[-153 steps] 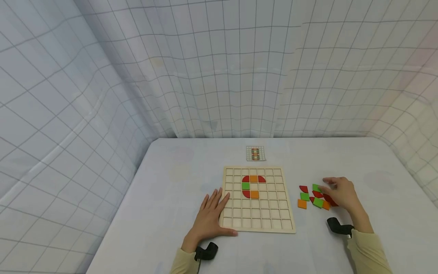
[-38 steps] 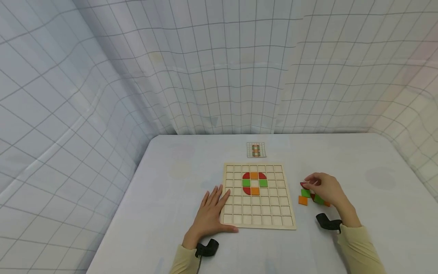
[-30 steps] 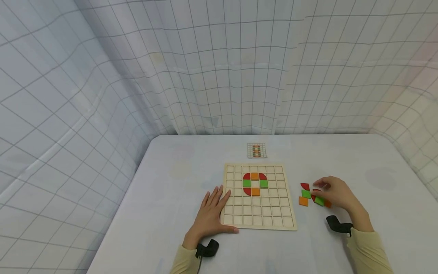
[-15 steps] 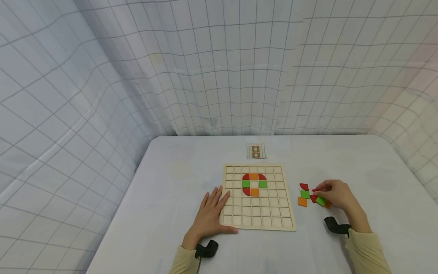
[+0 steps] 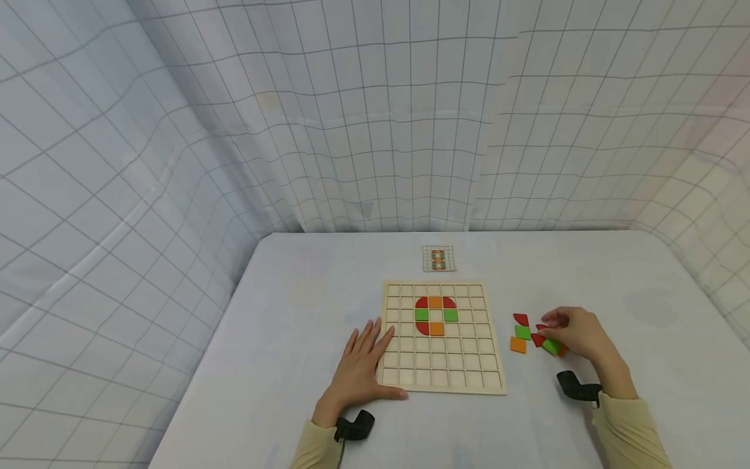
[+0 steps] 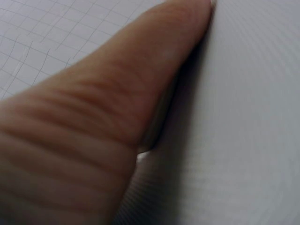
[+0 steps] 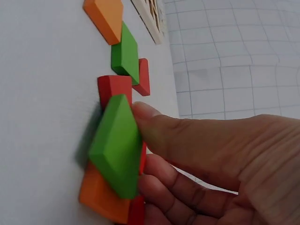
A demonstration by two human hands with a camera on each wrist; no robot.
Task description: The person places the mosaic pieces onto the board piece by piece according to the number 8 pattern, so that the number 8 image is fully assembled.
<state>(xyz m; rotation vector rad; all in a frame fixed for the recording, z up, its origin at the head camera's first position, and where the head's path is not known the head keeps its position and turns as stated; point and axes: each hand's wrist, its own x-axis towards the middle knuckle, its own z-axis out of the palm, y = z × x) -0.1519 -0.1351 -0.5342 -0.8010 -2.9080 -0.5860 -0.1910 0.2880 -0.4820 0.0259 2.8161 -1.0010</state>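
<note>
**Your right hand (image 5: 577,333) at a red piece (image 5: 541,326), your left hand (image 5: 356,374) on the board (image 5: 442,361)**

The red piece lies among the loose ones right of centre in the head view. Your right thumb and fingers are bent about it, but whether they pinch it or only surround it cannot be told. In the right wrist view, a green tile (image 7: 117,145) sits tilted mid-frame, overlapping an orange tile (image 7: 101,192), with your thumb tip right by its edge. Another red piece (image 7: 115,89) shows just above it.

Left of your right hand in the head view, a short column runs downward: a red wedge (image 5: 521,319), a green square (image 5: 523,333), then an orange square (image 5: 518,345).

The board fills the lower middle. Three red corners (image 5: 422,303), two orange pieces (image 5: 435,302) and two green pieces (image 5: 422,314) sit in its upper cells. Your left hand is spread across its left edge with straight fingers, clasping nothing, the thumb by the lower left corner.

Above the board lies a small patterned card (image 5: 438,258). The white table (image 5: 293,326) spreads around everything, and a gridded curtain (image 5: 387,117) fills the upper frame. You wear pale yellow sleeves (image 5: 313,449).
</note>
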